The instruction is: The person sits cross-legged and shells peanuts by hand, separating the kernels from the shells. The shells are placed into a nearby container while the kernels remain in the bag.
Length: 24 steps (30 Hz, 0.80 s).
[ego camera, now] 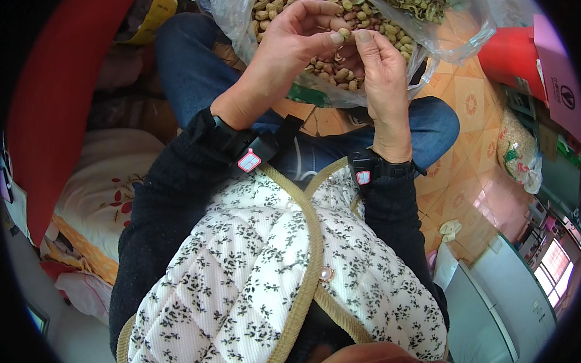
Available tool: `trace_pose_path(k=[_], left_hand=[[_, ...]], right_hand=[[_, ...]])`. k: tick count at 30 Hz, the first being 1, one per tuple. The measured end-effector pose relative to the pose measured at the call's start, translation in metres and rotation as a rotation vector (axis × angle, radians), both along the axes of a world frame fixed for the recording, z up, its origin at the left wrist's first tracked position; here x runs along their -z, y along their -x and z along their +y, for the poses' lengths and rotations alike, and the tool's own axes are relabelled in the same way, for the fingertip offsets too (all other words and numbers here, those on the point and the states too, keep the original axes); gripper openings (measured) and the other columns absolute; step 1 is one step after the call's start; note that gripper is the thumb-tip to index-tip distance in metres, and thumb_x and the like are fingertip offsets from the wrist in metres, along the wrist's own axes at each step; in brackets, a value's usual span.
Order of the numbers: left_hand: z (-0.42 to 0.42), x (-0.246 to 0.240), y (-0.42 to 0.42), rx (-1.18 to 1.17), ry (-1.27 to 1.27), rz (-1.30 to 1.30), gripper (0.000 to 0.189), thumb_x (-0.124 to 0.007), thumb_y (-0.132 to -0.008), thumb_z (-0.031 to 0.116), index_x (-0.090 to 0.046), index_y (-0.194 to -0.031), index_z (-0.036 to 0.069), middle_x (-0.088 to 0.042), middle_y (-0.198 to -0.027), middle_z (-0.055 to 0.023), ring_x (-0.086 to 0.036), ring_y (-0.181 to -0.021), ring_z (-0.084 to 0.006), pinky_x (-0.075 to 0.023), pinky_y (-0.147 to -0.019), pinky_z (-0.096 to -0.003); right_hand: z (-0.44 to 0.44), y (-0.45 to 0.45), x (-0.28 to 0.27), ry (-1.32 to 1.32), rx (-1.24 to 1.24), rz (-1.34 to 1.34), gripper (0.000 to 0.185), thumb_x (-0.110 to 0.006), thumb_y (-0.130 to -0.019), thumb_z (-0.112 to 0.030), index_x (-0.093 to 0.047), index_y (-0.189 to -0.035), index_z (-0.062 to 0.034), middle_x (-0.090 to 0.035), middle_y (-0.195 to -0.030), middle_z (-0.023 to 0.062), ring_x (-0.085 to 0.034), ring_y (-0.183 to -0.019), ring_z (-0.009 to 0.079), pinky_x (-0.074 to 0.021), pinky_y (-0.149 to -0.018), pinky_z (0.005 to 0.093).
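Observation:
My left hand is raised over a clear plastic bag of unshelled peanuts, its thumb and fingers closed on a small peanut or piece of shell. Close by on the right, my right hand has its thumb and forefinger pinched together beside that piece; whether it holds something of its own is too small to tell. Shelled reddish kernels and whole peanuts lie in the bag beneath both hands. Empty shells lie in clear plastic at the upper right.
My jean-clad knees flank the bag. A red container and a pink box stand at right, above a filled plastic bag on the tiled floor. Bedding lies at left, beside a red surface.

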State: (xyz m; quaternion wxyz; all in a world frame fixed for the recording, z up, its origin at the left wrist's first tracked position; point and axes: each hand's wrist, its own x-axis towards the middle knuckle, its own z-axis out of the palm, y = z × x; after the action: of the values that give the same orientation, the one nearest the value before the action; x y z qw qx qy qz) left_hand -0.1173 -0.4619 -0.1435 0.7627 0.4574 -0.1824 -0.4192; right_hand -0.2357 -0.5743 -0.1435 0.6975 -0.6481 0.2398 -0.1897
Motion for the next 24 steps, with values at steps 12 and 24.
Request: trace_pose_path(k=[12, 24], left_hand=[[0.003, 0.012, 0.004, 0.092, 0.000, -0.278, 0.025, -0.064, -0.094, 0.012, -0.061, -0.117, 0.002, -0.066, -0.098, -0.0035, -0.063, -0.089, -0.0103, -0.0532, -0.080, -0.0258], [0.000, 0.015, 0.009, -0.132, 0.126, -0.360, 0.032, -0.067, -0.088, 0.001, -0.054, -0.117, 0.003, -0.062, -0.102, -0.0035, -0.062, -0.098, -0.0116, -0.0528, -0.085, -0.0248]], right_hand=[[-0.003, 0.003, 0.012, -0.524, -0.018, -0.171, 0.018, -0.064, -0.094, -0.025, -0.067, -0.101, -0.0081, -0.066, -0.084, -0.0017, -0.055, -0.069, 0.0050, -0.0435, -0.062, 0.0181], [-0.002, 0.004, 0.010, -0.555, -0.097, -0.171, 0.021, -0.055, -0.099, -0.023, -0.062, -0.111, -0.0067, -0.063, -0.092, 0.0006, -0.057, -0.079, 0.0093, -0.0467, -0.070, 0.0237]])
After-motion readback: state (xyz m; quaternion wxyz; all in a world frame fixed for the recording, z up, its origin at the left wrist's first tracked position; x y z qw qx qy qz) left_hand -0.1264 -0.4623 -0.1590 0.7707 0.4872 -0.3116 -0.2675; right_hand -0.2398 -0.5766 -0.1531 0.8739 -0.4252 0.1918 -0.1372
